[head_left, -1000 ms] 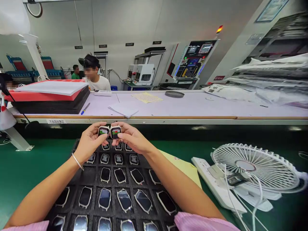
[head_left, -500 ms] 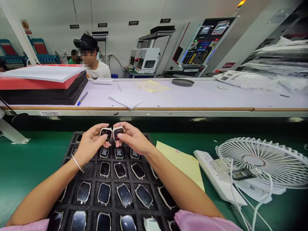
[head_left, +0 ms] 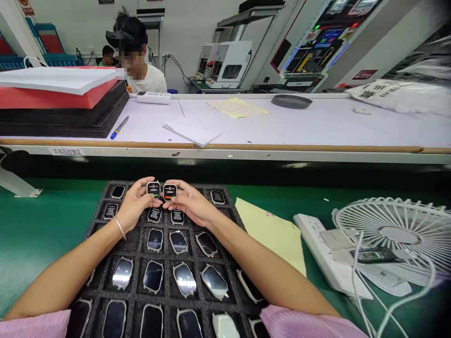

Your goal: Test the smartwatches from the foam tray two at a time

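Two watches up in the hands, side by side with a thin gap, over the far part of the foam tray (head_left: 168,277). Left hand (head_left: 136,204) pinches the left watch (head_left: 153,189) by its edges, thumb at the bottom of the screen. Right hand (head_left: 193,202) grips the right watch (head_left: 169,191) the same way. Both screens face the wearer and are lit: pale text on black, green low on the left one, a red patch low on the right one. Text too small to read. Bracelet (head_left: 120,228) on the left wrist, pink sleeves (head_left: 35,325) on both arms.

Tray sits on the green table (head_left: 45,234) under the forearms, more watches in its compartments. Several far ones show white text, e.g. the watch (head_left: 111,211) by the left wrist; nearer ones are dark or reflecting light. One piece (head_left: 225,325) in the nearest row looks pale.

Right of tray: yellow sheet (head_left: 271,230), then power strip (head_left: 331,258), then white fan (head_left: 398,230) with cables (head_left: 355,277) in front.

Raised shelf (head_left: 246,126) behind: foam stack (head_left: 66,119) at left, pen (head_left: 120,127) just beside it, folded paper (head_left: 192,131), sticker sheet (head_left: 237,107), dark dish (head_left: 291,101). Co-worker (head_left: 148,80) beyond the shelf, head bent down.
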The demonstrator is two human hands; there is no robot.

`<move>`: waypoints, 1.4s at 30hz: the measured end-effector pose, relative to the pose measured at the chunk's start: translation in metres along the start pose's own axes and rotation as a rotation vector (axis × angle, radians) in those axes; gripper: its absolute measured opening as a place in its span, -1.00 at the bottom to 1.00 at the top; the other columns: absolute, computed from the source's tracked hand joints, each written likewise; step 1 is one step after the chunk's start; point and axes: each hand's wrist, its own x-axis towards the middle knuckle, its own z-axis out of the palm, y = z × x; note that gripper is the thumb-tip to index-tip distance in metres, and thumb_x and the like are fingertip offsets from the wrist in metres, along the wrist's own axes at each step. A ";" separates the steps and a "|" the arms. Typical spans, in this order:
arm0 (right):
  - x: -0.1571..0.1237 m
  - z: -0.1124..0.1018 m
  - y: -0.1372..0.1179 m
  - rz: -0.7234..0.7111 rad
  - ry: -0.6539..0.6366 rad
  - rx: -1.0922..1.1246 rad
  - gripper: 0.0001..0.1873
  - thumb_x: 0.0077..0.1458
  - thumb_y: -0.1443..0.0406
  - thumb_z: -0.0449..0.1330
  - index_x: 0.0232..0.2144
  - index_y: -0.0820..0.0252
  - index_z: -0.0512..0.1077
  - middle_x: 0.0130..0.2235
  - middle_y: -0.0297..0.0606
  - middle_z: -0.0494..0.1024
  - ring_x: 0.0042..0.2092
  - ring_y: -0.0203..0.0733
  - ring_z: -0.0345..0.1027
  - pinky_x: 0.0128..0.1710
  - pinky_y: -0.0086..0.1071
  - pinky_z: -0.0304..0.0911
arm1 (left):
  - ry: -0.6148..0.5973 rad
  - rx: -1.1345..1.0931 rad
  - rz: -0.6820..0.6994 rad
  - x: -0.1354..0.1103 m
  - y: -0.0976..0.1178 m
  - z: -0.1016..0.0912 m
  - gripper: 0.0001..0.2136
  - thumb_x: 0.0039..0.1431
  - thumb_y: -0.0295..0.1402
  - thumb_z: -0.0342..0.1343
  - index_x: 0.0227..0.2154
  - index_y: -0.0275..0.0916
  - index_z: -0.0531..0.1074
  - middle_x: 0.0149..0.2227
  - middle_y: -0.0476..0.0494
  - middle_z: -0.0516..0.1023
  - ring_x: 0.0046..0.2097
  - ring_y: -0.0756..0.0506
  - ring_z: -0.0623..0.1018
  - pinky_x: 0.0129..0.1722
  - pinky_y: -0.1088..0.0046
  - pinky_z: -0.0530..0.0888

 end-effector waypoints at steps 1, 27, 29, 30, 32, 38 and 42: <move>0.001 0.000 0.001 0.018 0.029 0.003 -0.53 -0.09 0.51 0.21 -0.09 0.13 0.35 -0.32 -0.35 0.58 -0.36 -0.28 0.55 -0.32 -0.39 0.40 | -0.002 -0.009 -0.019 0.001 -0.002 -0.001 -0.54 -0.03 -0.48 0.22 -0.01 -0.24 0.34 -0.32 -0.01 0.56 -0.40 0.01 0.62 -0.29 0.47 0.57; -0.006 0.002 -0.002 -0.119 0.067 -0.111 -0.68 0.02 0.25 0.33 -0.18 0.14 0.35 -0.29 -0.33 0.59 -0.47 -0.35 0.46 -0.47 -0.45 0.26 | -0.030 0.053 0.012 -0.006 0.000 0.000 -0.64 0.07 -0.29 0.18 -0.04 -0.24 0.44 -0.34 -0.03 0.56 -0.44 -0.06 0.64 -0.36 0.42 0.60; -0.006 0.002 -0.001 -0.127 0.067 -0.130 -0.69 0.02 0.23 0.33 -0.21 0.15 0.35 -0.30 -0.34 0.59 -0.50 -0.37 0.44 -0.50 -0.46 0.23 | -0.036 0.083 0.036 -0.006 -0.001 0.000 -0.64 0.05 -0.28 0.21 -0.06 -0.25 0.44 -0.36 -0.01 0.55 -0.45 -0.04 0.63 -0.39 0.44 0.59; -0.005 0.002 0.000 -0.128 0.062 -0.135 -0.70 0.02 0.23 0.33 -0.21 0.15 0.35 -0.30 -0.34 0.59 -0.50 -0.37 0.44 -0.50 -0.46 0.23 | -0.039 0.107 0.053 -0.006 -0.001 0.000 -0.64 0.04 -0.29 0.22 -0.07 -0.25 0.44 -0.36 -0.01 0.55 -0.47 -0.01 0.61 -0.42 0.47 0.57; -0.006 0.002 0.001 -0.122 0.040 -0.126 -0.72 0.04 0.25 0.30 -0.19 0.14 0.36 -0.31 -0.35 0.58 -0.48 -0.35 0.46 -0.47 -0.44 0.27 | -0.039 0.156 0.093 -0.006 -0.002 -0.001 -0.64 0.01 -0.32 0.25 -0.10 -0.27 0.44 -0.35 -0.01 0.55 -0.53 0.06 0.54 -0.49 0.53 0.52; -0.007 0.003 0.003 -0.120 -0.035 -0.059 -0.47 -0.04 0.42 0.27 0.00 0.05 0.31 -0.25 -0.37 0.56 -0.32 -0.26 0.54 -0.25 -0.33 0.39 | -0.072 0.129 0.102 -0.007 -0.002 0.000 -0.50 -0.12 -0.48 0.29 -0.04 -0.27 0.36 -0.26 -0.03 0.53 -0.44 0.11 0.48 -0.41 0.58 0.51; -0.008 0.005 -0.003 -0.167 -0.062 -0.073 -0.29 -0.10 0.41 0.35 0.09 0.00 0.23 -0.19 -0.35 0.53 -0.31 -0.26 0.54 -0.21 -0.30 0.42 | -0.133 0.117 0.097 -0.006 0.012 -0.001 -0.41 -0.14 -0.50 0.29 0.03 -0.24 0.28 -0.25 -0.02 0.51 -0.42 0.08 0.53 -0.35 0.53 0.53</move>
